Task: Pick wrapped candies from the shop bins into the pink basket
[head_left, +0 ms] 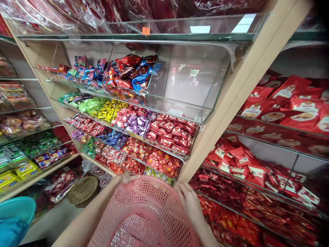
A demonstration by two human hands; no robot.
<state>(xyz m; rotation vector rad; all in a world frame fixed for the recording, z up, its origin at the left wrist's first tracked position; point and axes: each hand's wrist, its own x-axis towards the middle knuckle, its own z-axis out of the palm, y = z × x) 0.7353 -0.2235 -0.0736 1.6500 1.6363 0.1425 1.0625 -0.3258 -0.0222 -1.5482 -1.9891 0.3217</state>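
Note:
A pink perforated plastic basket (151,202) is tilted in front of me at the bottom middle, and I look onto its holed surface. My left hand (125,177) grips its far rim on the left, fingers mostly hidden behind the rim. On the other side, my right hand (185,195) is closed on the rim, fingers bent over the edge. Just beyond the basket are the lower glass bins, with red wrapped candies (164,163) and yellow wrapped candies (156,173) nearest to my hands.
Glass shelves hold purple candies (138,121), yellow candies (113,111) and red packets (171,130). A slanted wooden post (218,113) divides them from red bags (290,109) on the right. At lower left are a turquoise basin (25,209) and a round brown stool-like object (83,190).

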